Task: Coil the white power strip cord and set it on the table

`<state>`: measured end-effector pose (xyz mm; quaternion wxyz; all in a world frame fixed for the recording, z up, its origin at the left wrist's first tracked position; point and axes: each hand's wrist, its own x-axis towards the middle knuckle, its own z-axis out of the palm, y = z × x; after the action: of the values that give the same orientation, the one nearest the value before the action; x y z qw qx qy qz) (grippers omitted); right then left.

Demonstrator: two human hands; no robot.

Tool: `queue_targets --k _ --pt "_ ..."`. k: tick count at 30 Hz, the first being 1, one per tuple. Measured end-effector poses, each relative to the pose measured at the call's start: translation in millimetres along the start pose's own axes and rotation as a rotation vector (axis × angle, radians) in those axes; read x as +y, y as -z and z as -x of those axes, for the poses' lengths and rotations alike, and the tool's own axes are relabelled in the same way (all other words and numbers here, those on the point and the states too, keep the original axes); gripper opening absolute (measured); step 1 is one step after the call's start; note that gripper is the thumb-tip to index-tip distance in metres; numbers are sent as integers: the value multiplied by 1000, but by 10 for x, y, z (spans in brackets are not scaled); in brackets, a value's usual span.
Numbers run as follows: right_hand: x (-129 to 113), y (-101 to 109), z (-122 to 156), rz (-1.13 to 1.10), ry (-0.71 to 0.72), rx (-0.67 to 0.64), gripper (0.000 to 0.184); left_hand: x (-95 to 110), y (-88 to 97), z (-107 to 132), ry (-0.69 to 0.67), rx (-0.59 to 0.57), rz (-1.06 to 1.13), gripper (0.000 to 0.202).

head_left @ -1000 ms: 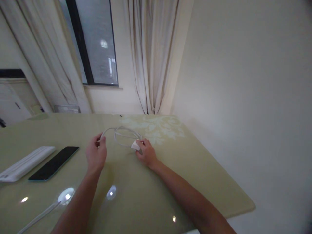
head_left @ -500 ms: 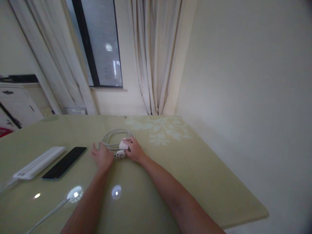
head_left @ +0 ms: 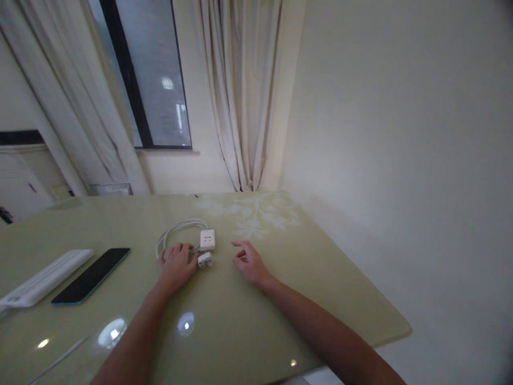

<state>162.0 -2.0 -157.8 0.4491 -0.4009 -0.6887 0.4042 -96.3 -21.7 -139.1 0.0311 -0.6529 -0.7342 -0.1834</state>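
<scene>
A white extension cord lies in loose loops on the table, its square socket block facing up with the slots visible. Just nearer to me rests its white plug. My left hand is over the near side of the loops, fingers bent onto the cable and the thumb beside the plug; the palm hides part of the cord. To the right of the socket block, my right hand is apart from it, holding nothing, with its fingers loosely curled and separated.
A black phone with a bluish edge lies to the left, alongside a long white power strip. Another white cable runs at the lower left. The glossy table ends at a wall on the right; curtains hang behind it.
My right hand has let go of the socket block and moved right. My left hand has shifted onto the loops near the plug. The view has turned slightly right.
</scene>
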Motion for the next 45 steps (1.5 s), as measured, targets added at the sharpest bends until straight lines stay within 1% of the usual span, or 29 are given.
queue_targets --k 3,5,6,8,10,11,13,14,15,16,17,18,19,20,21,22,24,26,28,30,32,34,37,39,40,42,45 --pt "-43 197 4 -112 -172 82 40 186 -67 89 -154 -27 62 35" --pt "-102 260 -31 -85 -242 99 40 355 -104 179 -291 -54 153 33" --pt "-138 274 -43 -32 -257 99 45 449 -115 229 -354 -72 213 32" --pt "-213 285 -41 135 -243 93 60 631 -118 324 -460 -114 337 32" --pt "-278 292 -9 318 -202 74 74 766 -98 385 -525 -145 420 33" --pt "-301 302 9 392 -184 59 77 802 -84 394 -541 -156 428 34" --pt "-323 349 26 471 -164 52 78 796 -53 368 -511 -123 384 34" --pt "-325 389 21 466 -164 68 76 756 -41 338 -448 -73 337 32" --pt "-324 441 5 429 -164 98 74 696 -33 301 -355 -7 284 30" --pt "-322 500 -18 360 -161 145 71 621 -29 262 -235 63 230 34" --pt "-324 565 -46 253 -155 204 68 540 -28 224 -103 113 179 42" --pt "-331 630 -73 105 -145 258 65 457 -31 189 9 125 144 51" --pt "-344 689 -96 -72 -132 297 62 380 -34 157 96 107 131 56" --pt "-365 740 -112 -258 -115 318 61 313 -37 127 151 75 155 57" --pt "-392 780 -118 -431 -96 328 60 260 -37 99 178 40 211 54" --pt "-422 808 -116 -579 -78 327 60 223 -32 70 186 13 285 47" --pt "-484 835 -98 -781 -46 325 58 199 -3 9 165 -8 424 34" --pt "-538 846 -93 -894 -18 354 56 239 62 -60 144 -12 572 32" --pt "-591 865 -137 -977 16 407 53 332 173 -137 144 -36 812 37" --pt "-664 902 -242 -1052 47 477 46 461 336 -225 151 -85 1105 48" --pt "-774 953 -392 -1122 71 539 37 614 548 -323 137 -122 1281 57" --pt "-928 1009 -555 -1166 97 567 32 775 789 -420 119 -163 1431 57" --pt "-1207 1088 -738 -1155 189 583 35 996 1112 -521 47 -207 1537 60" --pt "-1385 1131 -786 -1106 293 632 41 1104 1234 -548 -34 -234 1535 61" --pt "-1463 1147 -789 -1069 344 655 44 1143 1260 -554 -81 -241 1526 61" --pt "-1589 1165 -768 -962 433 687 51 1191 1253 -565 -157 -223 1509 59" --pt "-1720 1152 -714 -767 540 734 55 1207 1198 -592 -167 -119 1496 57"
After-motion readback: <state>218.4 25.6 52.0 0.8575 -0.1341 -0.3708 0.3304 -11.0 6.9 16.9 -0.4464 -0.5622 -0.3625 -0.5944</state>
